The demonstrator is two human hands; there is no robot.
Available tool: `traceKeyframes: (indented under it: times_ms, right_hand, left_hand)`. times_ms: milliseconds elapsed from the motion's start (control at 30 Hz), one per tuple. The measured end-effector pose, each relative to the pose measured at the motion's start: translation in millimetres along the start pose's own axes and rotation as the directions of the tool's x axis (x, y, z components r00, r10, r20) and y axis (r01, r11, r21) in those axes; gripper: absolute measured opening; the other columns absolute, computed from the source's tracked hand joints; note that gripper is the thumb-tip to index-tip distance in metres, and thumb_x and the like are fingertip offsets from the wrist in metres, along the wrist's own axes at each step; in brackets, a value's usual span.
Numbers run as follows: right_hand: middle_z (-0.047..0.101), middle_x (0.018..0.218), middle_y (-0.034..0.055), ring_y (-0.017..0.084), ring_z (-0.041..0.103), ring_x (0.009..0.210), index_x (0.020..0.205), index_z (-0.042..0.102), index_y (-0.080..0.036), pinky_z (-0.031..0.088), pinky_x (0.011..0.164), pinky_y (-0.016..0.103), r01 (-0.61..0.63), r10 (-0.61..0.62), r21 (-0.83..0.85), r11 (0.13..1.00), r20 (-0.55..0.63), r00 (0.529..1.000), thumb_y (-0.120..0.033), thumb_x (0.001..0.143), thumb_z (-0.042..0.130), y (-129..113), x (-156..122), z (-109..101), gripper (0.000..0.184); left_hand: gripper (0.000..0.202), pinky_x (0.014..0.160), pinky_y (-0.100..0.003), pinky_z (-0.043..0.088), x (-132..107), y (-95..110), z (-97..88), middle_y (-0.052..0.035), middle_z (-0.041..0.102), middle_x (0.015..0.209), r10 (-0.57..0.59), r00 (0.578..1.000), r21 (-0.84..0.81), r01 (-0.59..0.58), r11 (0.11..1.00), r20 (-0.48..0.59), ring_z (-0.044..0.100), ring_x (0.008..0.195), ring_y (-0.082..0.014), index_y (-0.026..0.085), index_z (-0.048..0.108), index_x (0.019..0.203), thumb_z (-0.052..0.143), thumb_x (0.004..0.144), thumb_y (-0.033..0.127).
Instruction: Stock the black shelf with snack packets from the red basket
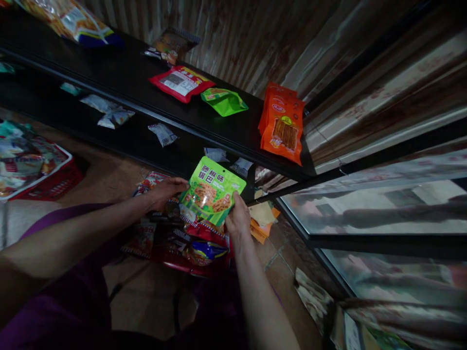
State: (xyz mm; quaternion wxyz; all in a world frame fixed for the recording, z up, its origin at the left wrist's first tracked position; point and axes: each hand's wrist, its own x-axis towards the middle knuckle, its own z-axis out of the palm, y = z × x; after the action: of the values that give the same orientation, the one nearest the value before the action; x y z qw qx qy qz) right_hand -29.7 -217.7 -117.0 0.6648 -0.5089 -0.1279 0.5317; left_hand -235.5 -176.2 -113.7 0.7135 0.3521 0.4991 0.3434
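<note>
the right hand (239,213) pinches the lower right edge of a green packet (213,192), thumb lying on the front and the other fingers out of sight behind it. the left hand (166,190) reaches in from the other side, its fingers nearly straight and close together, tips touching the packet's left edge; i cannot tell whether the thumb closes on it from behind. the green packet is tilted, printed face up, over a red container (182,267) crowded with snack bags, among them a blue bag (208,249).

just beyond the packet, small pale sachets (163,134) lie on the lower black shelf (136,142). on the upper black shelf (126,68) above, a red pouch (181,83) lies next to a green pouch (225,101), with orange packets (282,126) near the right end. off to the left, a red basket (54,188) with a white rim holds more bags.
</note>
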Motion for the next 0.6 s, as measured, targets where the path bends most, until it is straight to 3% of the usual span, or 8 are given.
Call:
traceKeyframes:
  times_ms: [133,267,467,600]
  right_hand:
    - [0.074,0.080,0.0038,0.016,0.069,0.072,0.091,0.067,-0.014,0.056,0.081,0.034,0.000,0.000,-0.008,1.000,-0.002,1.000,-0.029,0.075,0.068,3,12,-10,0.022]
    - [0.074,0.086,0.0051,0.017,0.069,0.076,0.096,0.066,-0.014,0.056,0.083,0.036,-0.085,0.085,-0.011,0.996,0.030,0.996,-0.029,0.078,0.066,4,24,-20,0.023]
    - [0.075,0.083,0.0040,0.015,0.069,0.072,0.092,0.066,-0.014,0.055,0.083,0.034,-0.130,0.131,-0.012,0.991,0.021,0.991,-0.024,0.075,0.069,4,29,-27,0.019]
    - [0.074,0.083,0.0067,0.018,0.070,0.073,0.088,0.066,-0.013,0.057,0.078,0.037,-0.114,0.116,-0.040,0.993,0.040,0.992,-0.026,0.073,0.070,8,28,-28,0.020]
  left_hand:
    - [0.014,0.052,-0.021,0.035,0,-1,0.2,0.0027,0.059,0.062,0.061,0.998,0.064,-0.062,0.996,0.010,0.047,0.054,-0.0082,0.017,0.064,0.069,0.071,0.062,0.028]
    - [0.009,0.051,-0.020,0.034,-1,-1,0.8,0.0034,0.056,0.060,0.078,0.996,0.076,-0.082,0.994,0.046,0.044,0.052,-0.0073,0.018,0.063,0.069,0.068,0.066,0.025]
    - [0.017,0.053,-0.020,0.037,-4,0,-0.1,0.0045,0.054,0.060,0.027,0.991,-0.022,-0.025,0.999,0.130,0.048,0.054,-0.0074,0.016,0.057,0.063,0.073,0.059,0.019]
    - [0.019,0.062,-0.025,0.043,-9,2,-0.3,0.0022,0.058,0.064,-0.041,0.983,-0.087,0.057,0.995,0.177,0.055,0.061,-0.0110,0.017,0.056,0.062,0.074,0.058,0.015]
